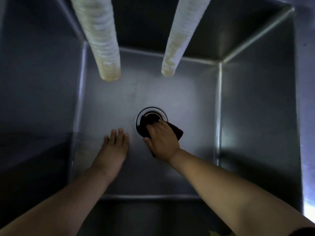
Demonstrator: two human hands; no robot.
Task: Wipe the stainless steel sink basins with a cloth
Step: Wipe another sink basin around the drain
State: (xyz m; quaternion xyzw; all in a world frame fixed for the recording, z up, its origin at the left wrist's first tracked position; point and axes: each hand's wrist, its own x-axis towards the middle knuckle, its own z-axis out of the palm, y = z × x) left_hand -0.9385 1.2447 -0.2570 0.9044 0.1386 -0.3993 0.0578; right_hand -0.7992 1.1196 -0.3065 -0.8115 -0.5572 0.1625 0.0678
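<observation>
I look straight down into a deep stainless steel sink basin [170, 92]. My right hand [161, 139] presses a dark cloth [177, 131] onto the basin floor at the near edge of the round drain [151, 114]; the cloth partly covers the drain. My left hand [115, 147] rests flat on the basin floor just left of the cloth, fingers together and pointing away, holding nothing. Most of the cloth is hidden under my right hand.
Two pale ribbed hoses hang down into the basin from above, the left hose [102, 48] and the right hose [177, 48], ending above the far half of the floor. Steel walls [255, 99] rise on all sides.
</observation>
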